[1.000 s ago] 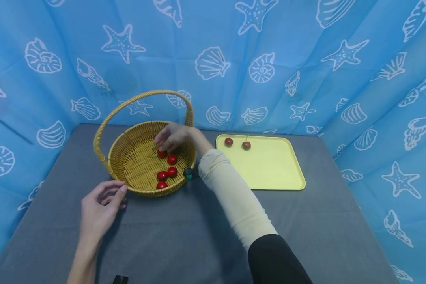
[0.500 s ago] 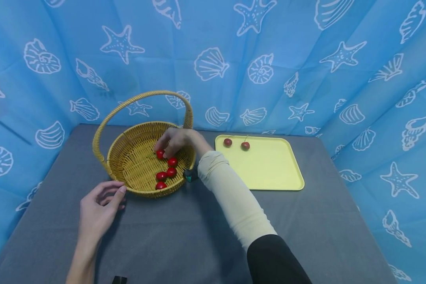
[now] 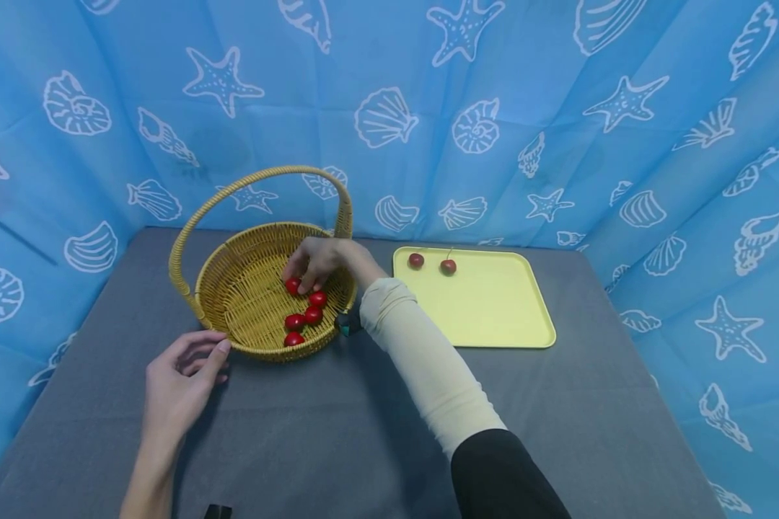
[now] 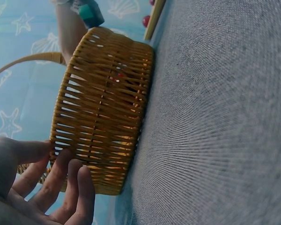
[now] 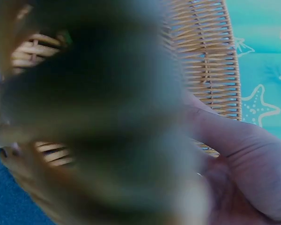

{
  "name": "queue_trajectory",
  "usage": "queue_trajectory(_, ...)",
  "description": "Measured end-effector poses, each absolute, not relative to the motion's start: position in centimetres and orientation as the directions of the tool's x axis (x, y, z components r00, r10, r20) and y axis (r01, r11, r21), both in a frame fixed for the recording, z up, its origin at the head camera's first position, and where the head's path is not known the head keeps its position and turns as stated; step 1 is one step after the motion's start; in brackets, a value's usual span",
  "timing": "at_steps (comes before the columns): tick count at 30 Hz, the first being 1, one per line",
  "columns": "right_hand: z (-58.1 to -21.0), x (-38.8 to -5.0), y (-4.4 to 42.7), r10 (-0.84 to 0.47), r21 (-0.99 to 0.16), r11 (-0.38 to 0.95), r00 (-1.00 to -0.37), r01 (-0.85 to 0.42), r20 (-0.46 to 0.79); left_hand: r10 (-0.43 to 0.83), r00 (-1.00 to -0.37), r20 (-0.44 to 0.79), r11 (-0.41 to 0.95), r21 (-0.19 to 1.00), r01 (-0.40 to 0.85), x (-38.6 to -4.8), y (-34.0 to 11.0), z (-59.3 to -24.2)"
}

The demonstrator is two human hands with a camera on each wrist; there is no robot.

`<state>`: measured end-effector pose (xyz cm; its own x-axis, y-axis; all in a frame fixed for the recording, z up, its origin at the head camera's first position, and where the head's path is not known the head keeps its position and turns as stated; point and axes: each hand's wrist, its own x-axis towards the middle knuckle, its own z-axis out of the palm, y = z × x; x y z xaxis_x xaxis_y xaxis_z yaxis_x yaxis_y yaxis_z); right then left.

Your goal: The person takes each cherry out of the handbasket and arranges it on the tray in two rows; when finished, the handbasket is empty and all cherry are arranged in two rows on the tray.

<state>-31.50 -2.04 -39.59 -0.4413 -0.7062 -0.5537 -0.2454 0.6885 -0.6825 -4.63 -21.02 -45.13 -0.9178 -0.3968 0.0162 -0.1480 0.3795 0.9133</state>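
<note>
In the head view a yellow wicker basket (image 3: 249,303) with a tall arched handle holds several red cherries (image 3: 314,315). My right hand (image 3: 321,261) reaches over its right rim, thumb and fingers around one cherry (image 3: 292,286) by the inner wall. At the near left rim, my left hand (image 3: 183,375) pinches the basket edge. In the left wrist view that hand (image 4: 51,187) has its thumb on the rim and other fingers near the woven side. A blurred dark shape fills much of the right wrist view, where part of my right hand (image 5: 253,159) shows but the cherry does not.
A pale yellow tray (image 3: 500,303) lies right of the basket, with two cherries, one of them this cherry (image 3: 449,267) with its stem up, near its far left corner. Grey cloth (image 3: 337,432) covers the table. A blue shell-print curtain (image 3: 422,180) hangs behind.
My right hand has closed its thumb and fingers around the cherry and shifted slightly nearer; the cherry beside it has moved a little. My left hand stays at the rim.
</note>
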Motion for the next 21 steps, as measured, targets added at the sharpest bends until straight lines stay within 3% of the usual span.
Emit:
queue_trajectory(11,-39.7,-31.5,-1.9,-0.721,-0.689,0.675,-0.437,-0.264,-0.538,-0.407,-0.913,0.006,0.375,0.913,-0.161,-4.7,-20.9,-45.1)
queue_trajectory(21,-39.2,-31.6,-0.8,-0.796,-0.783,0.558,-0.442,-0.275,-0.412,-0.402,-0.916,-0.001,0.386,0.907,-0.17,-4.7,-20.9,-45.0)
